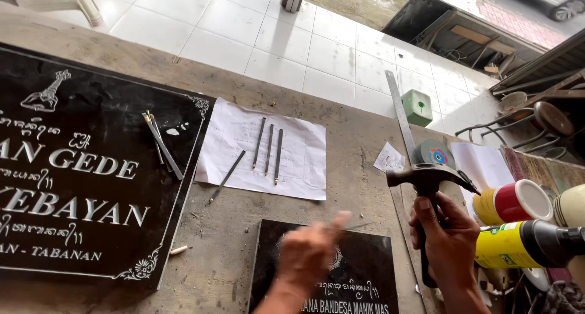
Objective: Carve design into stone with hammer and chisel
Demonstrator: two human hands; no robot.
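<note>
**Hammer raised over a small black stone plaque**

Right hand (448,238) is clenched around the dark handle of a steel claw hammer (428,179), head held up above the bench edge. Left hand (309,253), blurred, pinches a thin metal chisel (353,227) over the small black engraved stone plaque (372,271) lying on the grey concrete workbench (231,241). Four more slim chisels (269,149) lie on a white paper sheet (301,162), beside a large black engraved stone slab (73,186).
</note>
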